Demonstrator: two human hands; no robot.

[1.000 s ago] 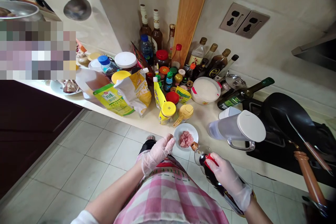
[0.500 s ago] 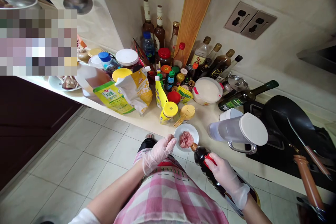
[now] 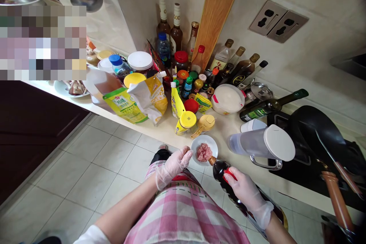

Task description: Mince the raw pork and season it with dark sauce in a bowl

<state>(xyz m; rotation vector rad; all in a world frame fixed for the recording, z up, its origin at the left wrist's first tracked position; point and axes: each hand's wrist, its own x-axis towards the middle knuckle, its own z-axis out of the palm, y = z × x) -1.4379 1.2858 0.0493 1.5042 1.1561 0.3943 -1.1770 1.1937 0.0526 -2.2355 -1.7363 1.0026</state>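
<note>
A small white bowl (image 3: pixel 213 142) with minced meat (image 3: pixel 204 152) in it stands at the counter's front edge. My right hand (image 3: pixel 243 187), in a clear plastic glove, grips the red handle of a large, dark soy sauce bottle (image 3: pixel 219 167). The bottle is tilted, its uncapped-looking brown mouth over the bowl's near rim beside the meat; no stream of liquid can be made out. My left hand (image 3: pixel 175 166), gloved too, is closed at the left side of the bowl. Whatever its fingers hold, if anything, is hidden.
Seasoning bottles and jars crowd the counter by the wall. Near the bowl are a yellow-lidded container (image 3: pixel 187 119) and a tan-lidded one (image 3: pixel 206 122). To the right stand a clear pitcher (image 3: pixel 251 143), a green bottle lying slanted (image 3: pixel 271 106) and a black wok (image 3: pixel 314 133) on the stove.
The view has shifted slightly. The bottle's mouth sits a little closer to the meat, over the bowl. My left hand has kept its place and its closed shape.
</note>
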